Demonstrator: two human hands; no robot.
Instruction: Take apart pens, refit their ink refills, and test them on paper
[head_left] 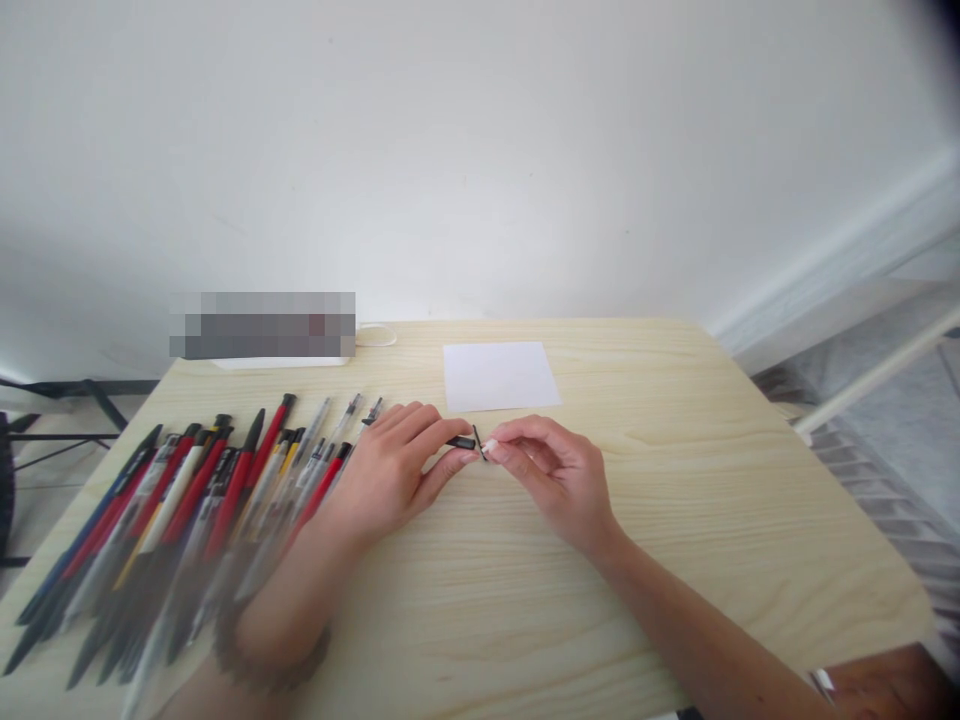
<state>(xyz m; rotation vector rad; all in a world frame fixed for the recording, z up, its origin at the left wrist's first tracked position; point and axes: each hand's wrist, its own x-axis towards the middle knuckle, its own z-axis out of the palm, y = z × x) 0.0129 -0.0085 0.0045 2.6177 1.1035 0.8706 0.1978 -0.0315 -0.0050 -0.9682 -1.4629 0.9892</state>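
1. White wall (465,150) is seen across the upper part of the view, behind everything else.
2. Below it, a pale wood-grain table (675,520) is set, its rounded far corner turned to the right.
3. Across the table's left side, many pens (180,490) are spread side by side in red, black, white, yellow and clear; some are partly covered by the left forearm.
4. At the back left, a dark box (266,330) is placed, its markings blurred out.
5. Beyond the hands, near the table's back edge, a white sheet of paper (501,376) is laid flat.
6. Over the middle of the table, the left hand (397,460) and the right hand (562,480) are brought close together, fingertips facing.
7. By the left thumb and forefinger a short black piece (461,442) is clamped; its long axis is pointed roughly sideways, toward the right fingertips.
8. Just past its right end, a thin dark strip (479,442) is seen standing steeply, crosswise to it, between the two hands; by which hand it is held cannot be told.
9. Between the right thumb and forefinger, pressed together, a small white piece (489,447) is pinched, just right of the strip and nearly in line with the black piece.
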